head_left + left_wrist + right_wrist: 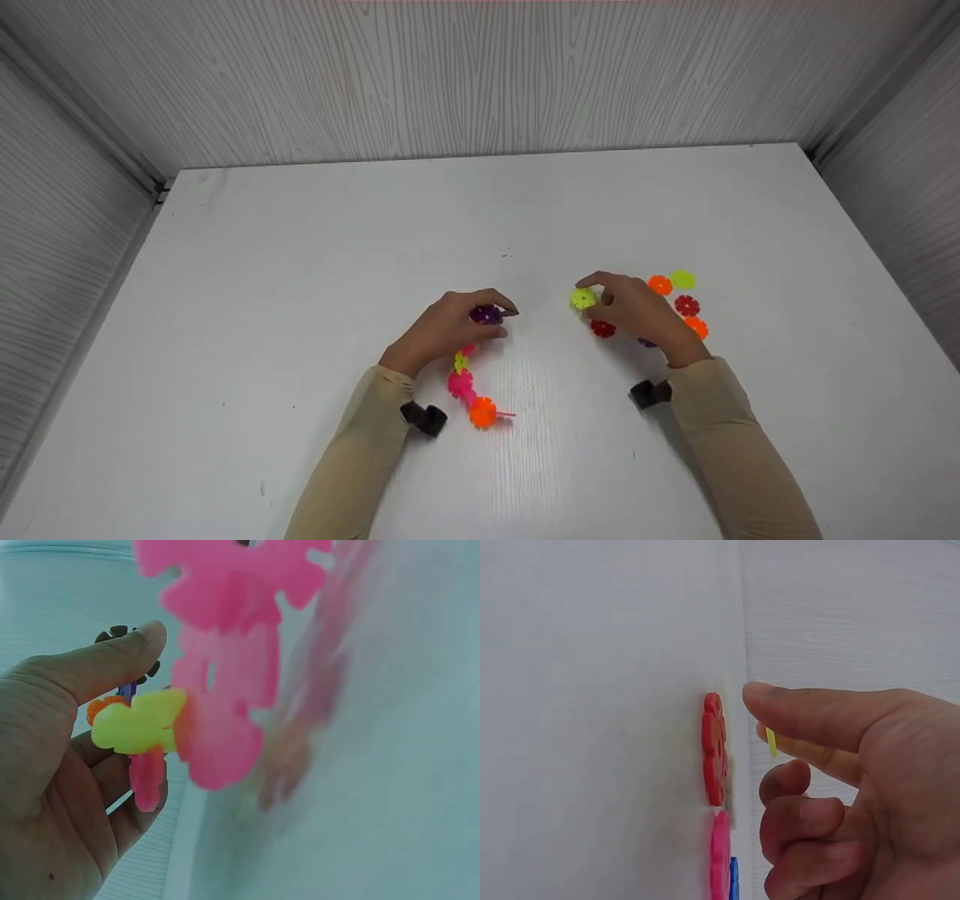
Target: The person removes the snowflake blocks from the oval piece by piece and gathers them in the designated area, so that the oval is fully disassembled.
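My left hand grips the purple end of a chain of interlocked flower-shaped plastic discs between thumb and fingers. Pink, yellow and orange discs hang down from it toward me, with an orange disc near the lower end. In the left wrist view a large pink disc and a yellow disc belong to this chain. Across a gap, my right hand pinches a single yellow disc between thumb and index finger. The right wrist view shows that disc edge-on, with the other fingers curled.
Loose discs lie around my right hand: a dark red one beneath it, and orange, yellow and red ones beyond the wrist. The white tabletop meets a wood-grain panel at the back.
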`<state>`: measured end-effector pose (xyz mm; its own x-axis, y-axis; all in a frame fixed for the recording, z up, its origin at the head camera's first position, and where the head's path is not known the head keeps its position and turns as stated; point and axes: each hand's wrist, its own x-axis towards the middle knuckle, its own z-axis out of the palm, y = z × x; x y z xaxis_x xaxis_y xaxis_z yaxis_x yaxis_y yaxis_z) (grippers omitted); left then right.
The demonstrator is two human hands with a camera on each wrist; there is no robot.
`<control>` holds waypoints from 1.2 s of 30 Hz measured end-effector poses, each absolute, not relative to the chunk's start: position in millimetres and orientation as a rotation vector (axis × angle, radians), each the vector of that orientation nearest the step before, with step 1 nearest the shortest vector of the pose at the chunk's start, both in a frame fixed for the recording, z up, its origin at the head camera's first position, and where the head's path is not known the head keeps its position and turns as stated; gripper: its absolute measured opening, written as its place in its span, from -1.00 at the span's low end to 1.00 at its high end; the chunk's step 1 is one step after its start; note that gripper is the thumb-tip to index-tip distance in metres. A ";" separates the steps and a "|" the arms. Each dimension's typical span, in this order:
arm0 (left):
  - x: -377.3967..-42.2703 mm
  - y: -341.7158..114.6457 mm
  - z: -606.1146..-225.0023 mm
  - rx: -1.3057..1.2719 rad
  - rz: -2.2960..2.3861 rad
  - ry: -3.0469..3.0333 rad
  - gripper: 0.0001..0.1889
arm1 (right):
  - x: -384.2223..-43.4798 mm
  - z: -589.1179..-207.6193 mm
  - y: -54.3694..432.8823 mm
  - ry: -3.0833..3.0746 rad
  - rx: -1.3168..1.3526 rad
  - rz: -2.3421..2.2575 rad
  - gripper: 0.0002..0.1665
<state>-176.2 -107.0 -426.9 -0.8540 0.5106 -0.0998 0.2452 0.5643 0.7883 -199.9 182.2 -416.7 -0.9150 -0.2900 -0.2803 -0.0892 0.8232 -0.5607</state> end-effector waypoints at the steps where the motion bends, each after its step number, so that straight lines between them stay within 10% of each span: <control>1: -176.2 -107.0 -427.1 0.624 1.179 2.483 -0.68 | -200.2 -417.2 182.0 2.647 -0.288 -0.779 -0.49; 36: -174.6 -104.7 -423.4 0.530 1.040 2.536 -0.54 | -200.0 -413.9 174.9 2.633 -0.311 -0.851 -0.37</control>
